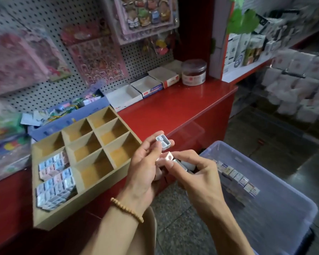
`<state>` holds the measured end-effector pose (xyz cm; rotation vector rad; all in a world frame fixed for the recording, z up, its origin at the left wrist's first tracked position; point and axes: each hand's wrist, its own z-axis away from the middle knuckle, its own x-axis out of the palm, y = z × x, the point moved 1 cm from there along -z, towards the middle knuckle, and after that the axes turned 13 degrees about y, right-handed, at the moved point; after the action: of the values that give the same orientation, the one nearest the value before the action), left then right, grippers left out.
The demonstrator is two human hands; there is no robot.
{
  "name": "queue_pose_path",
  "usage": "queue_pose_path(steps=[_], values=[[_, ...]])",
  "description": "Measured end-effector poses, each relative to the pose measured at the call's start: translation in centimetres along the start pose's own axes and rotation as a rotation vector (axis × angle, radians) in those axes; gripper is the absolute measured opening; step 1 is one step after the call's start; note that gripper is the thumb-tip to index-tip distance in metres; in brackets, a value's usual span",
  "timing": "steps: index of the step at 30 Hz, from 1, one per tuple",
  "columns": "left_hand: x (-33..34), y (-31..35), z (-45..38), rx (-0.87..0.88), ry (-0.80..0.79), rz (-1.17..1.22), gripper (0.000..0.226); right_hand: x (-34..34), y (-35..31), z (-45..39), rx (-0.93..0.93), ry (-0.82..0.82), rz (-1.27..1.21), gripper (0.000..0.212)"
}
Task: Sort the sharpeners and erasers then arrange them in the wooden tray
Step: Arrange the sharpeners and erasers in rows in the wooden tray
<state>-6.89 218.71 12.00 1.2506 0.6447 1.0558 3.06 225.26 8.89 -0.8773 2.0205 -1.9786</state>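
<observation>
A wooden tray with several compartments lies on the red counter. Its two near-left compartments are packed with wrapped erasers; the others look bare. My left hand pinches a small pale blue sharpener between thumb and fingertips, just right of the tray. Touching it from below, my right hand grips a few small white and grey sharpeners. A clear plastic bin at the lower right holds more small wrapped erasers in a row.
The red counter carries white open boxes, a round jar and a blue tray of mixed items. A pegboard with hanging sticker packs rises behind. Shelves of goods stand to the right.
</observation>
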Motion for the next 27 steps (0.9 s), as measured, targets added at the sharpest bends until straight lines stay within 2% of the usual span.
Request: queue_pose_path(steps=[3,6,13,16,19,27], values=[[-2.5,0.7,-0.5,-0.004,0.063,0.043,0.024,2.3,0.5,0.2,0.042,-0.063,-0.007,0.023],[-5.3,1.3,-1.0,-0.047,0.171,0.087,0.022,4.9,1.2,0.4,0.150,-0.065,-0.084,0.038],[-11.8,2.6,-1.8,-0.090,0.364,0.182,0.014,12.6,2.5,0.5,0.420,-0.059,-0.292,0.028],[-13.8,3.0,-2.2,-0.069,0.430,0.178,0.010,16.0,3.3,1.3,0.538,-0.036,-0.298,0.017],[-15.6,3.5,-2.9,-0.037,0.470,0.176,0.006,18.0,3.8,1.6,0.644,-0.038,-0.342,0.018],[-22.2,6.1,-7.3,0.162,0.579,-0.121,0.013,19.3,4.5,-0.1,0.607,-0.073,-0.268,0.016]])
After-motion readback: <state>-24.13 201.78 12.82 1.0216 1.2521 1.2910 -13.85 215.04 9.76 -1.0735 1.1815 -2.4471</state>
